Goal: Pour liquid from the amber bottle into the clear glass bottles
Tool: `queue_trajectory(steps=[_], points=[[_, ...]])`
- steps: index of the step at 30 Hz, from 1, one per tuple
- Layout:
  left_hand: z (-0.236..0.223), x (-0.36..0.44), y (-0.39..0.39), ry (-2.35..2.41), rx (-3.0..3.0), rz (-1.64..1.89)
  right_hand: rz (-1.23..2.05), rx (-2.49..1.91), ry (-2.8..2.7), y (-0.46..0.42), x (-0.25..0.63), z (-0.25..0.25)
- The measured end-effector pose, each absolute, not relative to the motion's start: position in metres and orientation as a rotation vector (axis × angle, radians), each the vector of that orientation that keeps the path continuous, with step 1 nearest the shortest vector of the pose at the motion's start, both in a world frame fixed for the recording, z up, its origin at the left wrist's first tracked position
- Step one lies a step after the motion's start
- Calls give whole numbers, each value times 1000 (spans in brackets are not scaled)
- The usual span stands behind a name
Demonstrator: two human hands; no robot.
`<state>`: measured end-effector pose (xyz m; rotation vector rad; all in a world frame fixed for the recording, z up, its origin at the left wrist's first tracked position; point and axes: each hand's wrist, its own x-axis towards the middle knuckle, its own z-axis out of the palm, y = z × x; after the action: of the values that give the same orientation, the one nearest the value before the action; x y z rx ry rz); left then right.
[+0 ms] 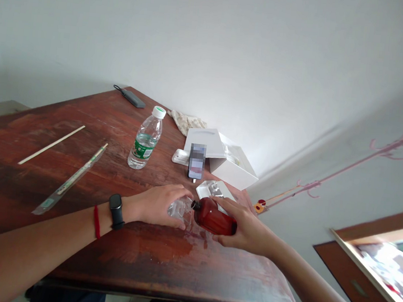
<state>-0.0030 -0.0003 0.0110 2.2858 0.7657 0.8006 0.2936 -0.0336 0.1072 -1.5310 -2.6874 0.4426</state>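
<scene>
My left hand [162, 204] is wrapped round a clear plastic container [180, 208]; the fingers partly cover it, so I cannot tell if it is a cup or a bottle. My right hand [246, 223] grips a reddish-brown bottle [214, 217] lying nearly on its side. Its uncapped dark neck [195, 205] points left, close to the clear container's edge. Below them, a wet patch [176, 249] shines on the wooden table [121, 258]. Just behind the bottle is a white tray-like piece [204, 190] with a small shiny part [215, 187] on it.
A part-filled water bottle [145, 140] with a green label stands upright. A phone [196, 162] leans by an open white box [233, 169], near a cloth [186, 122]. Left lie a chopstick [51, 145] and a wrapped one [72, 178]. A grey device [131, 97] sits at the back.
</scene>
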Motion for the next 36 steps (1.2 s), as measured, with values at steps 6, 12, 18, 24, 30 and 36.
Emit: queue_trajectory(steps=[6, 12, 18, 24, 30, 36], points=[[11, -3, -1, 754, 2303, 811, 451, -1500, -2695, -34, 293, 107], [11, -3, 0, 759, 2315, 806, 439, -1499, -2699, -33, 295, 106], [9, -2, 0, 757, 2303, 810, 436, -1503, -2695, -33, 296, 106], [9, -3, 0, 755, 2313, 822, 447, -1472, -2694, -34, 293, 108], [10, -2, 0, 757, 2313, 814, 446, -1485, -2697, -34, 293, 108], [11, -2, -1, 765, 2314, 799, 455, -1499, -2703, -33, 293, 109]])
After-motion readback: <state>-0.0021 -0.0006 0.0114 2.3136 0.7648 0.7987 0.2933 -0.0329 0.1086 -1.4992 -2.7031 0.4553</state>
